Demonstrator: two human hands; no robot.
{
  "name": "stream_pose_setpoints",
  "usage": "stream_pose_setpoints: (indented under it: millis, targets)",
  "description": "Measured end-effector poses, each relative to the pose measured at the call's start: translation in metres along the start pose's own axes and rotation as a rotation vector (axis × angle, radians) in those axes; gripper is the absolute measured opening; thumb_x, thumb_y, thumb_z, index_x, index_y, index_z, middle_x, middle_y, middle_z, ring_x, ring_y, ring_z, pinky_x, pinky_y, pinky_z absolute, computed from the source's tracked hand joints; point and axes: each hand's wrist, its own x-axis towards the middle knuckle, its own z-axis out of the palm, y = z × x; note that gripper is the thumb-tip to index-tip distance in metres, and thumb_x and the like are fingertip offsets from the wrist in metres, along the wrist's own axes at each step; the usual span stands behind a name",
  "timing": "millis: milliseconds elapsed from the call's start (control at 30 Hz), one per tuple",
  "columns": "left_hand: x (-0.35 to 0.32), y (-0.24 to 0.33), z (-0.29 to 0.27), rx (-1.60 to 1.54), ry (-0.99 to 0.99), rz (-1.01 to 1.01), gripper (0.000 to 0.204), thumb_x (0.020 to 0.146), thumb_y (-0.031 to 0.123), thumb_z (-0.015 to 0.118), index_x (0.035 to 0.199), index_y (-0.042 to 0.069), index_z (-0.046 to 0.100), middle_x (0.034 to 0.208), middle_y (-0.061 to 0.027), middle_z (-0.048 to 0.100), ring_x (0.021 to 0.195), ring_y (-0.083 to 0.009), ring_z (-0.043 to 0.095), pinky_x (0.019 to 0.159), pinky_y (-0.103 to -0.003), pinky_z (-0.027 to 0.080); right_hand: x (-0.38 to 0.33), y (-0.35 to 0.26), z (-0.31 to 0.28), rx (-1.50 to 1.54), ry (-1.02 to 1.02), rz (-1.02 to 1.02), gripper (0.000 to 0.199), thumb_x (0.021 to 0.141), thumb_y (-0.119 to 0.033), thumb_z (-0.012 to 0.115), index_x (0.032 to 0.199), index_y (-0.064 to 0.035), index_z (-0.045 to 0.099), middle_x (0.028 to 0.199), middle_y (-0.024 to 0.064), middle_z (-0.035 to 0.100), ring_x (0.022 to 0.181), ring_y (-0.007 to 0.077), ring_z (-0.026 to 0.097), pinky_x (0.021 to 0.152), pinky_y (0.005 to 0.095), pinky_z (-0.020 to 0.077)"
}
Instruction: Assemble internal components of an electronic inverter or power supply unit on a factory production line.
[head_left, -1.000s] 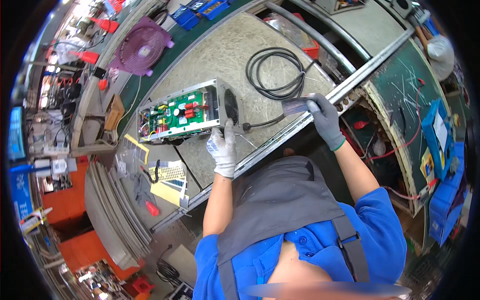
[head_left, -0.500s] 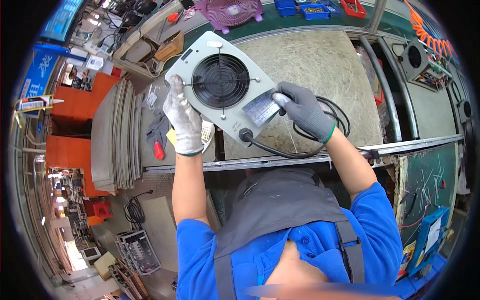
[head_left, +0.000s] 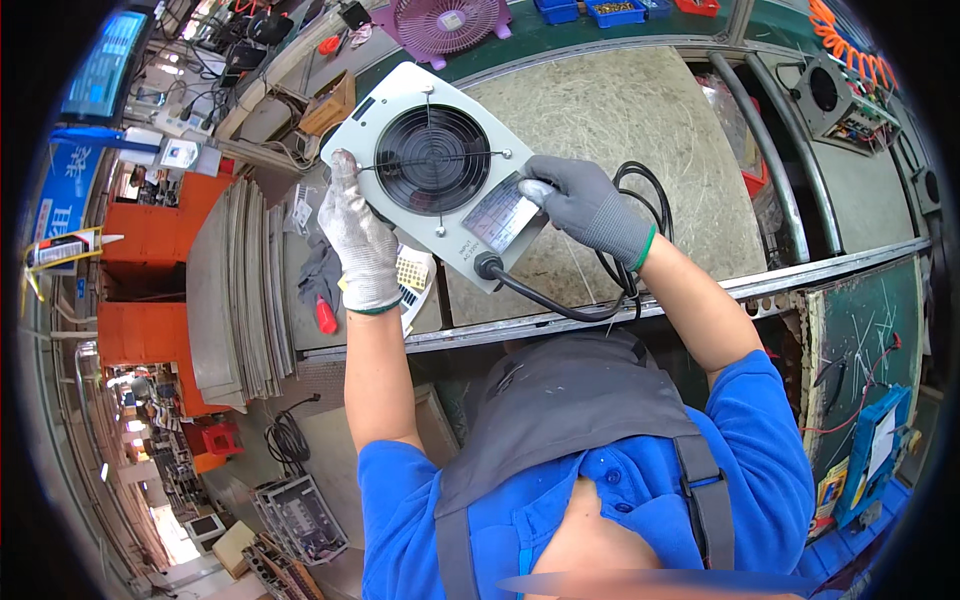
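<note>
- A pale grey fan unit, its round black grille facing up, was held tilted above the bench, at about 11 o'clock in the head view.
- The left hand, in a white knit glove, was closed around the unit's left edge, fingers stretched up along the housing.
- The right hand, in a grey glove, was closed on the unit's right edge, thumb and fingertips pressed at the silver rating label.
- The housing appeared closed and whole, with the grille fitted; by that, the casing work was judged done, and the unit was judged to be under inspection or turning. What was left could not be told.
- A black power cord ran from the unit's lower corner and looped on the bench at 1 o'clock, just under the right wrist; it was judged likely to drag or snag when the unit was turned.
- A red-handled screwdriver lay at 9 o'clock, just beside the left forearm, near a dark cloth.
- A stack of grey metal panels stood further out at 9 o'clock.
- A purple desk fan stood at 12 o'clock, well apart.
- Another fan unit with exposed wiring lay at 2 o'clock.
- A metal rail edged the bench in front of the body.
</note>
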Motion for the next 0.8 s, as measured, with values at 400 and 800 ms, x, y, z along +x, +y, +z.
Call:
stream_pose_setpoints:
  millis: [400,800]
  targets:
    - [0.001,-0.001,0.009,-0.013,0.003,-0.051,0.043,0.106,0.032,0.060,0.121,-0.008,0.067,0.106,-0.0099,0.071,0.094,-0.0118,0.065,0.083,-0.028,0.054,0.001,0.020,0.011,0.129,0.026,0.011,0.020,0.100,-0.018,0.062,0.107,-0.0005,0.067,0.082,0.0102,0.065,0.071,0.0144,0.063,0.067,0.0318,0.0524]
    - [0.003,0.003,0.013,0.113,-0.028,-0.023,0.048,0.108,0.033,0.055,0.128,-0.009,0.063,0.114,-0.0132,0.071,0.101,-0.0118,0.065,0.086,-0.028,0.054,0.003,0.028,0.012,0.102,0.058,-0.031,0.023,0.098,-0.021,0.063,0.108,0.0000,0.066,0.087,0.0137,0.068,0.075,0.0199,0.066,0.071,0.0347,0.0542]
